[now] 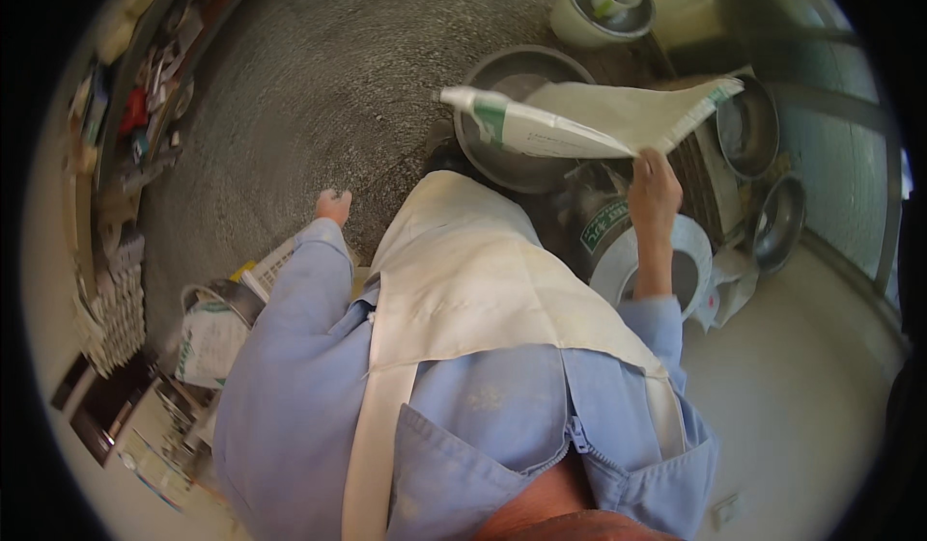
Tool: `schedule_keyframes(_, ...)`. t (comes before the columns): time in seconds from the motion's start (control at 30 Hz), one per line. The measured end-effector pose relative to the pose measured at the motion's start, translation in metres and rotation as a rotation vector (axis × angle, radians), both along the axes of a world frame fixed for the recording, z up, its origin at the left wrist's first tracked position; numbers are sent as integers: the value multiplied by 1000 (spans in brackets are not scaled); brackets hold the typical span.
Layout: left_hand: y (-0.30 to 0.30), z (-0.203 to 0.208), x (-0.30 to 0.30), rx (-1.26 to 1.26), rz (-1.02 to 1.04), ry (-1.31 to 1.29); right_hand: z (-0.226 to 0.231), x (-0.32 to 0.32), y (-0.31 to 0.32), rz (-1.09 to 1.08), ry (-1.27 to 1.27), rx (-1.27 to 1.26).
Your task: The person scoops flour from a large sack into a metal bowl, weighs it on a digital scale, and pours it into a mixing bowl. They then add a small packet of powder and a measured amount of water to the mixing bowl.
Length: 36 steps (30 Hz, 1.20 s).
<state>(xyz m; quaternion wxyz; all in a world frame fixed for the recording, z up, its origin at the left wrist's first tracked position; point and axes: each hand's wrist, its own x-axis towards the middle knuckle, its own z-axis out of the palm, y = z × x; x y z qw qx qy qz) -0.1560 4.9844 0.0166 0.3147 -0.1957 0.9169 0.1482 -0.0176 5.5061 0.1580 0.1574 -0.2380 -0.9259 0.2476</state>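
Note:
A white sack (560, 134) with green bands spreads wide in front of me. My right hand (655, 189) is closed on its near edge, fingers pinching the material. Under the sack lies a large round metal basin (494, 163), which the sack partly covers. My left hand (333, 206) hangs low on the left, apart from the sack, above the speckled floor. Its fingers look curled in, with whitish smears on them, and I see nothing held there. Close by my right forearm is a round white rim (697, 251) of a container, next to a dark bag with a green label (605, 224).
A pale bucket (576, 27) with a metal bowl and a small cup on top stands at the far right. Two metal pans (748, 126) lean by the right wall. Cluttered shelves (145, 107) line the left, with a white-and-green bag (210, 341) below.

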Motion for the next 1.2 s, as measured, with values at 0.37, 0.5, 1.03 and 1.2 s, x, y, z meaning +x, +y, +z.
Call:
schedule_keyframes(0.37,-58,-3,58,161,323,-129,-17,-24,-15,-61,83,292)
schedule_keyframes(0.5,-106,-15,65,192,408,-103,-20,-34,-50,154,-632,93)
schedule_keyframes(1.03,-217,-13,-33,195,496,174,-4,-152,-78,-111,-326,411)
schedule_keyframes(1.2,-242,-17,-72,332,617,320,-43,-179,-111,68,-732,407)
